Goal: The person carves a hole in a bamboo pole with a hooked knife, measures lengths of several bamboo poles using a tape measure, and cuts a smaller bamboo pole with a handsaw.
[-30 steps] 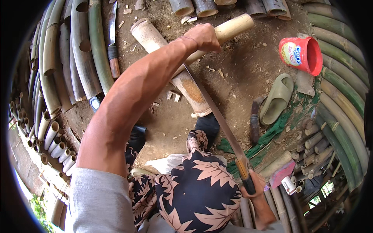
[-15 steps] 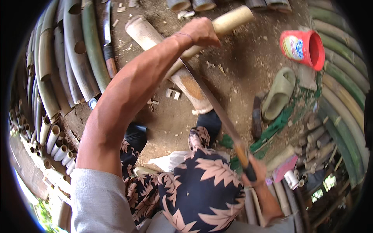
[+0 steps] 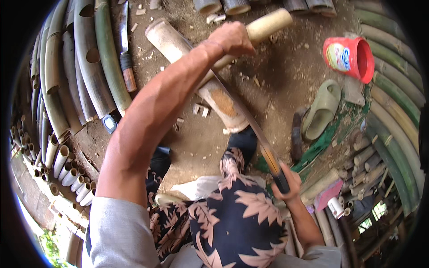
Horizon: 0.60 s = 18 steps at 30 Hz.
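Note:
A pale bamboo pole [image 3: 270, 26] lies crosswise over a thicker bamboo length [image 3: 170, 42], which serves as a support on the ground. My left hand [image 3: 232, 39] is closed round the pole near its middle. My right hand [image 3: 288, 181] grips the dark-and-wood handle of a handsaw [image 3: 246, 114]. The saw's long blade runs up to the pole, just below my left hand, where my forearm hides part of the contact. Orange-brown sawdust [image 3: 222, 102] lies on the near part of the support piece.
To the left lie split bamboo lengths [image 3: 91, 58] and a large knife [image 3: 125, 58]. At the right are a red bucket [image 3: 361, 60], an olive clog [image 3: 322, 109] and green netting [image 3: 319, 147]. Short bamboo tubes [image 3: 73, 176] stack at lower left; wood chips [image 3: 201, 109] dot the dirt floor.
My right hand and the saw handle have moved up and slightly left, pushing the blade forward along the pole. My left hand keeps its grip, barely shifted.

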Available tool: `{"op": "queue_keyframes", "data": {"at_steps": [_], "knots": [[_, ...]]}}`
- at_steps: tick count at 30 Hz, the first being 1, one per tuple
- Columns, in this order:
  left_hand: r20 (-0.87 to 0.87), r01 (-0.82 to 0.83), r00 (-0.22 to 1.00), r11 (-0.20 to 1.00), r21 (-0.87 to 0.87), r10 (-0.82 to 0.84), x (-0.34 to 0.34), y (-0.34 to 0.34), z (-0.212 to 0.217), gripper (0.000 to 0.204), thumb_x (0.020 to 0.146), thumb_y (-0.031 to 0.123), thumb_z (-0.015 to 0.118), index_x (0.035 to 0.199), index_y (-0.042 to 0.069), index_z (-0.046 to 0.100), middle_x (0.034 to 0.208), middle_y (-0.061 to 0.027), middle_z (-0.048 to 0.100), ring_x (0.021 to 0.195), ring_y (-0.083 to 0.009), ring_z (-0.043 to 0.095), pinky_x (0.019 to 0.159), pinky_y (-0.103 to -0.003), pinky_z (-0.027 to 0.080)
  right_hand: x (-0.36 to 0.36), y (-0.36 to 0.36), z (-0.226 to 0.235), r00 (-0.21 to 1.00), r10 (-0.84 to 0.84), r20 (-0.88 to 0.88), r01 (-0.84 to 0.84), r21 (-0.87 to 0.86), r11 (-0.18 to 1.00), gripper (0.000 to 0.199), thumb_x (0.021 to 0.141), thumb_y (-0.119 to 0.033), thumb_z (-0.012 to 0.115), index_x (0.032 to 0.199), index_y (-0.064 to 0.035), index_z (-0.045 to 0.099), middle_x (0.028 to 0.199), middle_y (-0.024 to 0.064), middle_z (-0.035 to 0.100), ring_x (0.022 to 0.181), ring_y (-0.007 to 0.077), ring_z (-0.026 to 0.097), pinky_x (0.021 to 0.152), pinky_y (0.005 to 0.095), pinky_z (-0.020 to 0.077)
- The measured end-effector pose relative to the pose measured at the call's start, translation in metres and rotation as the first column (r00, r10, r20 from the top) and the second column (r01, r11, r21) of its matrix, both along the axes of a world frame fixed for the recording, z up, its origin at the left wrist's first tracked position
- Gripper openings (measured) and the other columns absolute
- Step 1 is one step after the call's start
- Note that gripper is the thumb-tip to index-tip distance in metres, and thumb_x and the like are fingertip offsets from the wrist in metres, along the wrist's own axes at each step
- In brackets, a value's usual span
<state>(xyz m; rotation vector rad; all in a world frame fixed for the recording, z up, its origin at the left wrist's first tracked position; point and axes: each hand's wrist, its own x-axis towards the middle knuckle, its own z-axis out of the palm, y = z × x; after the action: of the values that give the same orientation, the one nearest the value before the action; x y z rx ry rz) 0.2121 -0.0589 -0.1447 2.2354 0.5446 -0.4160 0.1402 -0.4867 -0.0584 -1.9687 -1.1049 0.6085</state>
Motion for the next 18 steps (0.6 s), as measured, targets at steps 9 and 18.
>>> {"op": "queue_keyframes", "data": {"at_steps": [9, 18], "knots": [[-0.018, -0.021, 1.000, 0.999, -0.046, 0.021, 0.010, -0.024, 0.026, 0.036, 0.074, 0.030, 0.075, 0.086, -0.004, 0.072, 0.074, -0.0193, 0.070, 0.070, -0.0253, 0.071, 0.066, -0.035, 0.059, 0.021, 0.156, -0.029, 0.997, -0.072, -0.033, 0.078, 0.239, 0.968, 0.058, 0.070, 0.004, 0.062, 0.128, 0.0083, 0.058, 0.090, 0.0201, 0.071, 0.071, 0.0275, 0.072, 0.066, 0.0324, 0.0560], [0.008, 0.119, 0.993, 0.993, 0.027, -0.119, 0.016, 0.000, 0.000, 0.047, 0.068, 0.040, 0.077, 0.072, -0.006, 0.067, 0.069, -0.0200, 0.067, 0.067, -0.0279, 0.070, 0.065, -0.039, 0.056, 0.031, 0.154, -0.031, 0.996, -0.027, -0.084, 0.043, 0.203, 0.978, 0.062, 0.069, 0.002, 0.063, 0.130, 0.0080, 0.056, 0.090, 0.0220, 0.071, 0.068, 0.0303, 0.071, 0.063, 0.0355, 0.0565]]}}
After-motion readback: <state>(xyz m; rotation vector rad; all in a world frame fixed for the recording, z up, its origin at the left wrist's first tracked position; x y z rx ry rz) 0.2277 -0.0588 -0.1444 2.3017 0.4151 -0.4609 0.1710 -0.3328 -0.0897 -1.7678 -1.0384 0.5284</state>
